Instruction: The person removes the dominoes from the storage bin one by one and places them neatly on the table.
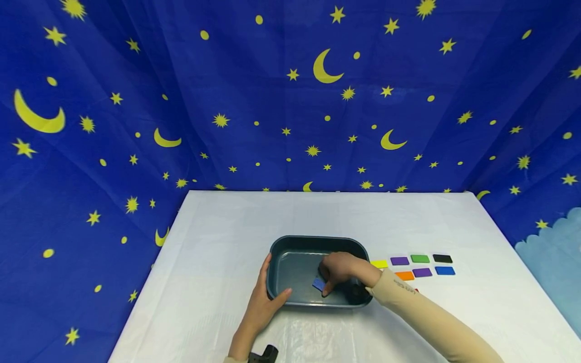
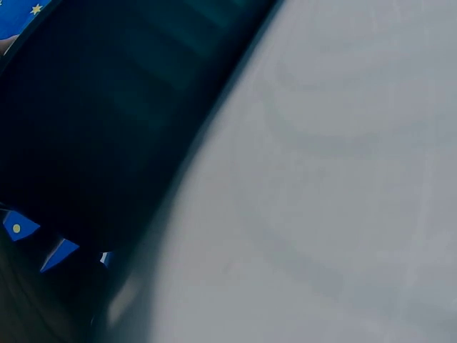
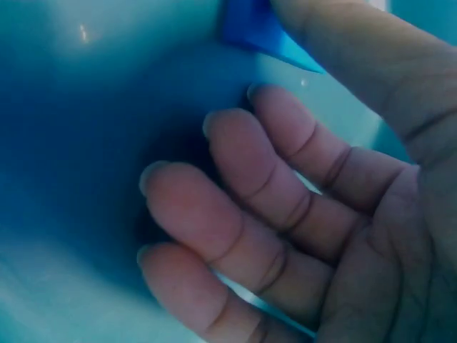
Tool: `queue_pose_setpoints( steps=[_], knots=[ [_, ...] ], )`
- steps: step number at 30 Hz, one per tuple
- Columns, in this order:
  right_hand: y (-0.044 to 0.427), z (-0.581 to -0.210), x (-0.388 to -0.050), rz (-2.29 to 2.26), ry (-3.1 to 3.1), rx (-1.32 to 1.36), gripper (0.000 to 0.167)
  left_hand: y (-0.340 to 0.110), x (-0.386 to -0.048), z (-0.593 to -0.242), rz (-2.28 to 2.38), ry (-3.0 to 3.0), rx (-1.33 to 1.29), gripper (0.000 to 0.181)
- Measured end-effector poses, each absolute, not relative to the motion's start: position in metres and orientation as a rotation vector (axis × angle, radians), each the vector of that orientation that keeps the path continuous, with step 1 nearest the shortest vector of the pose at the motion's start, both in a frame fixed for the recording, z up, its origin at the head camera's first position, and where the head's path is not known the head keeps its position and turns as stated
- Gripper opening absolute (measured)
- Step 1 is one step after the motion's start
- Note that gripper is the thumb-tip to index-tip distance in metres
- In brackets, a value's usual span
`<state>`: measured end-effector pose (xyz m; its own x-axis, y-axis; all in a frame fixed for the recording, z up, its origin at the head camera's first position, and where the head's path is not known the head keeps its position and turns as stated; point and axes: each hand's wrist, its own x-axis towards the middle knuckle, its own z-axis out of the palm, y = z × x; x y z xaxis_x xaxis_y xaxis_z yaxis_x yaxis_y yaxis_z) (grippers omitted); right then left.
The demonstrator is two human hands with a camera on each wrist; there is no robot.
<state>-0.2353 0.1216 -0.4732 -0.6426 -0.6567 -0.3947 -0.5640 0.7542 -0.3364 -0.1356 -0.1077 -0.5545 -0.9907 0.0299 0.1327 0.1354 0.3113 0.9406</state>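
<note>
A dark blue-green rectangular dish (image 1: 290, 243) with rounded corners stands on the table. My left hand (image 1: 263, 305) holds its near left corner, the fingers along the outer left wall and the thumb over the front rim. Inside the dish is my right hand (image 1: 338, 268), above a small flat blue block (image 1: 319, 283). In the right wrist view the thumb lies against the blue block (image 3: 250, 25). The four fingers (image 3: 243, 153) are loosely bent and apart from it. The dish's dark side (image 2: 107, 107) fills much of the left wrist view, where the left hand's hold cannot be seen.
Right of the dish lie flat coloured blocks in rows: yellow (image 1: 379, 263), purple (image 1: 399, 261), green (image 1: 419, 258), black (image 1: 442, 258), orange (image 1: 405, 276), another purple and a blue (image 1: 445, 270). The right sleeve mostly hides a red one. A blue starry curtain (image 1: 281, 101) hangs behind the white table (image 1: 218, 227).
</note>
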Motion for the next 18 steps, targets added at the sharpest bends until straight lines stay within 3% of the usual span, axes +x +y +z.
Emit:
queue_pose_setpoints(
  steps=[18],
  knots=[
    [0.1291, -0.4775, -0.2413, -0.428, 2.410, -1.063, 0.026, -0.1068, -0.1341, -0.5527, -1.786, -2.468, -0.152, 0.090]
  ],
)
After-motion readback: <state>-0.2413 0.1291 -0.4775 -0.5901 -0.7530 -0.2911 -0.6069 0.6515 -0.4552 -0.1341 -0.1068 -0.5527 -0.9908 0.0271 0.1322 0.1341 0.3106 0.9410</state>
